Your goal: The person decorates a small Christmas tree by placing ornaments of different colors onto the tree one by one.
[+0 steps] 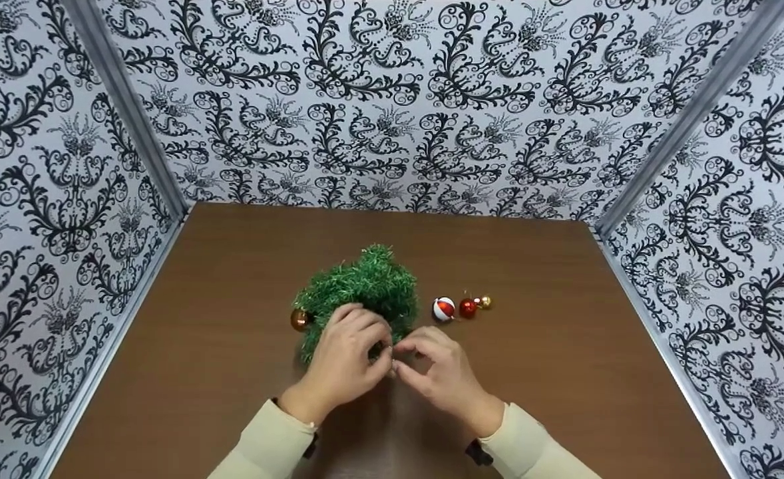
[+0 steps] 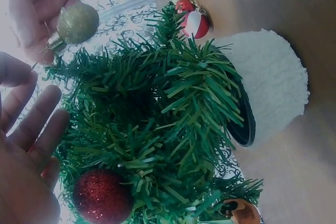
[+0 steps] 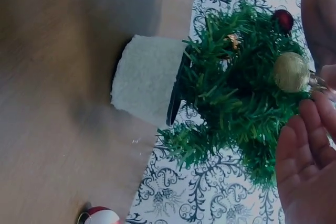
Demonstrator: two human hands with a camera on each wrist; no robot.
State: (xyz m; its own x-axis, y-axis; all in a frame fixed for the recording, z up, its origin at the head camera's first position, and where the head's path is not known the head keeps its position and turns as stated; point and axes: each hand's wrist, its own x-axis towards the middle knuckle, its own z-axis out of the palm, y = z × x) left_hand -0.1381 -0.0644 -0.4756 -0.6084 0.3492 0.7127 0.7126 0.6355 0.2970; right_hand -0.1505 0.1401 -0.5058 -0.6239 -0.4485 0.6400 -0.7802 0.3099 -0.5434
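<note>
A small green Christmas tree stands close in front of both hands; its white base shows in the wrist views. At a branch tip on the near side is a gold bauble with a thin loop at its cap. My left hand pinches this loop beside the branch tip between thumb and forefinger, its other fingers loosely extended. Thumb and forefinger of my right hand meet at the same loop from the right. A red glitter bauble and a copper bauble hang on the tree.
Right of the tree on the brown table lie a red-and-white bauble, a red bauble and a small gold ornament. Walls with black scroll patterns enclose the table at the back and both sides.
</note>
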